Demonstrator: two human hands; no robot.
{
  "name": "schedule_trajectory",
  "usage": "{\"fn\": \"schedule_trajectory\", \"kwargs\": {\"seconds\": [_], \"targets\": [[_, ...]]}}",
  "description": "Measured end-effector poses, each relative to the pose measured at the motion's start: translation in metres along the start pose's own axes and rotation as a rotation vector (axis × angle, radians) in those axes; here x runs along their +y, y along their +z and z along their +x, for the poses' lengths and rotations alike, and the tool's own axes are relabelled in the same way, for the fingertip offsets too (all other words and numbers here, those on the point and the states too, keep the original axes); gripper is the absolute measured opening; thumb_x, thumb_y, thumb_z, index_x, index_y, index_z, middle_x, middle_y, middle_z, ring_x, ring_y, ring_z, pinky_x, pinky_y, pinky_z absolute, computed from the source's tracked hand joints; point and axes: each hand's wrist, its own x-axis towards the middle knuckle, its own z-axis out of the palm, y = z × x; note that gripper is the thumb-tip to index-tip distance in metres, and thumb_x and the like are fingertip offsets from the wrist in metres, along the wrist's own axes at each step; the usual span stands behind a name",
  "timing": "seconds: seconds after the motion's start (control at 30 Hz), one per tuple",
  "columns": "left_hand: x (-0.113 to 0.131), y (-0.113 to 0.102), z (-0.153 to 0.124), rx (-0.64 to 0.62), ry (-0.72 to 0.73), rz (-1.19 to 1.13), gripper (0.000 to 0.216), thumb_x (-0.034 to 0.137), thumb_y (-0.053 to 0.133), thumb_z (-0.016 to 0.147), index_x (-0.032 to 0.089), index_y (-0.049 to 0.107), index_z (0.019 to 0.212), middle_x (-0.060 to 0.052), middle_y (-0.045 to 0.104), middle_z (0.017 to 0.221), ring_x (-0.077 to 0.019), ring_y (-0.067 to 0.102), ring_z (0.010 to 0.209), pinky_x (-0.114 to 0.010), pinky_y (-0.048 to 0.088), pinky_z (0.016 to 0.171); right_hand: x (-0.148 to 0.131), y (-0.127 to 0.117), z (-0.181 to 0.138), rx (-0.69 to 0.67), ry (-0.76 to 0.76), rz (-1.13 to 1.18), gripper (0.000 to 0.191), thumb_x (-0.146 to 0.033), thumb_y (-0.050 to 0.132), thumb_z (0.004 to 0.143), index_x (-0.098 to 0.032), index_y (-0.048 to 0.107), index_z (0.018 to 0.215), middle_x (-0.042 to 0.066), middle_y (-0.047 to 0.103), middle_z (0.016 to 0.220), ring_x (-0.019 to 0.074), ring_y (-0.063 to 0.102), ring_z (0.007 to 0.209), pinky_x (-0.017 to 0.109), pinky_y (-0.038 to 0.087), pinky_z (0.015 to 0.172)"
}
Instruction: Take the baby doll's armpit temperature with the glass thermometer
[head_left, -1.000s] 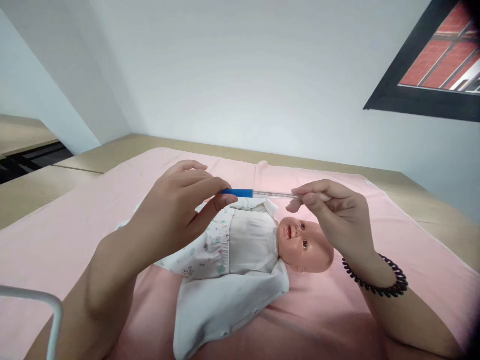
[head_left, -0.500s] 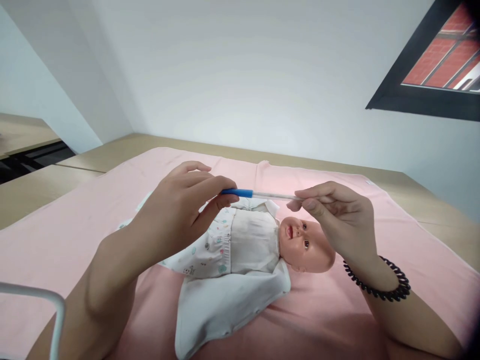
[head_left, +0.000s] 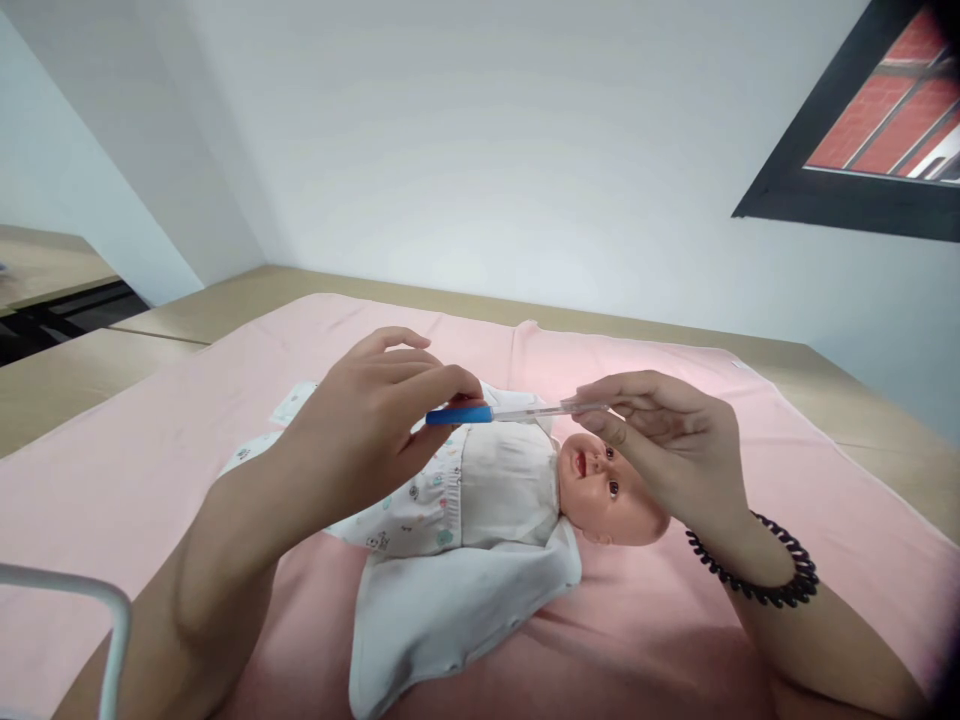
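Observation:
A baby doll [head_left: 600, 490] in white printed clothes lies on its back on a pink sheet [head_left: 150, 450], head to the right. Above its chest I hold a thin clear thermometer with a blue end [head_left: 495, 412]. My left hand [head_left: 367, 420] pinches the blue end between thumb and fingers. My right hand [head_left: 667, 440], with a black coil band on the wrist, pinches the clear tip just above the doll's face.
The sheet covers a light wooden surface [head_left: 862, 400] against a white wall. A white metal rail [head_left: 112, 630] shows at the lower left. A dark-framed window [head_left: 862, 150] is at the upper right.
Both hands have lowered the thermometer a little toward the doll's chest, and its blue end has dipped so it is slightly tilted.

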Motion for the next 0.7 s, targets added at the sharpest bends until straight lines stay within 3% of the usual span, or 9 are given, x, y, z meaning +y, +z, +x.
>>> {"fn": "schedule_trajectory", "kwargs": {"seconds": [0.13, 0.23, 0.33, 0.4, 0.5, 0.57, 0.7], "targets": [[-0.002, 0.005, 0.001, -0.044, -0.003, 0.020, 0.008, 0.025, 0.055, 0.099, 0.024, 0.063, 0.096, 0.003, 0.071, 0.078, -0.0146, 0.063, 0.068, -0.040, 0.048, 0.099, 0.000, -0.006, 0.002, -0.001, 0.058, 0.041, 0.013, -0.019, 0.077, 0.089, -0.028, 0.078, 0.098, 0.001, 0.078, 0.094, 0.0164, 0.073, 0.086, 0.029, 0.063, 0.076], [-0.003, 0.005, 0.001, -0.016, -0.033, 0.041, 0.011, 0.025, 0.054, 0.099, 0.024, 0.063, 0.092, 0.005, 0.069, 0.073, -0.0138, 0.059, 0.062, -0.039, 0.049, 0.097, 0.009, -0.026, 0.012, -0.042, 0.109, 0.321, 0.009, -0.035, 0.081, 0.086, -0.032, 0.075, 0.093, -0.002, 0.072, 0.079, 0.0159, 0.067, 0.072, 0.030, 0.058, 0.065], [-0.002, 0.004, 0.000, 0.019, -0.078, 0.070, 0.012, 0.026, 0.055, 0.099, 0.024, 0.064, 0.092, 0.005, 0.069, 0.073, -0.0139, 0.058, 0.062, -0.038, 0.050, 0.096, 0.023, -0.051, 0.025, -0.055, 0.078, 0.571, 0.021, -0.052, 0.083, 0.079, -0.037, 0.068, 0.084, -0.006, 0.055, 0.058, 0.0145, 0.047, 0.050, 0.030, 0.051, 0.053], [-0.001, 0.003, 0.001, 0.024, -0.100, 0.078, 0.013, 0.026, 0.054, 0.099, 0.023, 0.064, 0.092, 0.004, 0.069, 0.073, -0.0141, 0.059, 0.064, -0.037, 0.050, 0.093, 0.032, -0.064, 0.032, -0.086, 0.088, 0.522, 0.026, -0.055, 0.082, 0.077, -0.036, 0.066, 0.081, -0.006, 0.050, 0.054, 0.0147, 0.041, 0.047, 0.031, 0.048, 0.053], [0.000, 0.003, 0.001, 0.018, -0.121, 0.081, 0.015, 0.026, 0.053, 0.099, 0.023, 0.065, 0.091, 0.005, 0.069, 0.072, -0.0139, 0.059, 0.064, -0.035, 0.050, 0.092, 0.043, -0.077, 0.041, -0.137, 0.214, 0.125, 0.024, -0.046, 0.084, 0.078, -0.027, 0.070, 0.083, 0.001, 0.066, 0.073, 0.0180, 0.059, 0.068, 0.035, 0.053, 0.068], [0.000, 0.003, 0.002, 0.020, -0.128, 0.079, 0.015, 0.027, 0.052, 0.099, 0.024, 0.065, 0.091, 0.005, 0.069, 0.073, -0.0137, 0.059, 0.064, -0.035, 0.050, 0.092, 0.048, -0.082, 0.044, -0.107, 0.278, -0.017, 0.023, -0.042, 0.084, 0.077, -0.024, 0.071, 0.082, 0.004, 0.069, 0.083, 0.0197, 0.063, 0.077, 0.037, 0.053, 0.074], [0.000, 0.004, 0.002, 0.025, -0.154, 0.083, 0.016, 0.030, 0.052, 0.099, 0.025, 0.064, 0.090, 0.004, 0.070, 0.073, -0.0157, 0.063, 0.069, -0.034, 0.050, 0.086, 0.052, -0.089, 0.047, -0.009, 0.256, 0.239, 0.034, -0.060, 0.076, 0.072, -0.029, 0.063, 0.073, -0.002, 0.057, 0.062, 0.0155, 0.048, 0.053, 0.037, 0.050, 0.060]]}}
